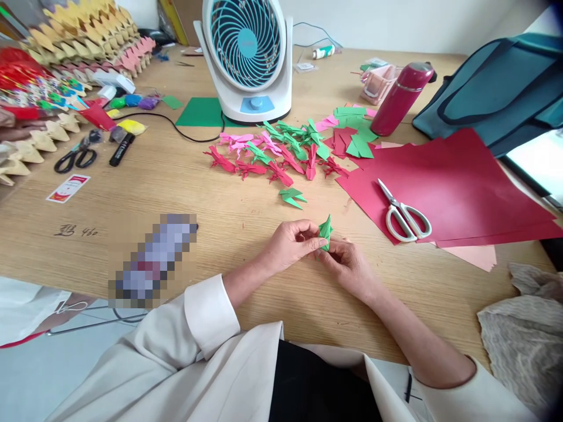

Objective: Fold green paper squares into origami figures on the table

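A small green folded-paper piece is held upright between my two hands over the table. My left hand pinches it with thumb and fingers from the left. From below right, my right hand grips its lower end with fingertips closed. Just beyond them lies another green folded piece with pointed ends. Farther back is a pile of folded paper figures in red, pink and green. White-handled scissors rest partly open on red paper sheets to the right.
A white fan stands behind the pile, near a red bottle and a teal bag. At left are black scissors, a marker, a card and another person's hand. A blurred-out object lies front left.
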A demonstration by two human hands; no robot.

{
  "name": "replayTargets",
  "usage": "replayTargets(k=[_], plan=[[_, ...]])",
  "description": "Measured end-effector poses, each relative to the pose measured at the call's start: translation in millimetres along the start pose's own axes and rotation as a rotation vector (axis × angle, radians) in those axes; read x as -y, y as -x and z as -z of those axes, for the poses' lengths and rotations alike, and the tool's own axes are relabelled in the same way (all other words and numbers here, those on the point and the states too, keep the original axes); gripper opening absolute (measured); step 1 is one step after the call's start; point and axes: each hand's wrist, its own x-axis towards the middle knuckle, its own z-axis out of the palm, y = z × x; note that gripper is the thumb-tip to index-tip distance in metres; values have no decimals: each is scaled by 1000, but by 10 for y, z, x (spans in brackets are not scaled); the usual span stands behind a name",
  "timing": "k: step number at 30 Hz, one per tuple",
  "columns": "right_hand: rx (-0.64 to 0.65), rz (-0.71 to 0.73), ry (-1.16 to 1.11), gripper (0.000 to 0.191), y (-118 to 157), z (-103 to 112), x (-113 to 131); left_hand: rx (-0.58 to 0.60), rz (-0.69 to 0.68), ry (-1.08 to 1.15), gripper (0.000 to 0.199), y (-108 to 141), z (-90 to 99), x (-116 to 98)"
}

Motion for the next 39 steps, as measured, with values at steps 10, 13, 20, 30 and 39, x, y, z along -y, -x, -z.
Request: replayTargets(k=[10,13,20,30,39], plan=[[7,-24,-6,28,-4,12,27,-77,-10,32,34,-24,53,-28],[8,-19,-28,30,-2,19,31,-96,-22,84,35,-28,55,-46],[-2,13,-48,35,-2,26,27,-126,-24,105,38,-33,53,-28],[-53,96,-110,26,66,52,103,-218,152,345,36,-29,117,-127],[-173,397,53,26,46,35,-34,-116,309,476,42,-14,102,-133]])
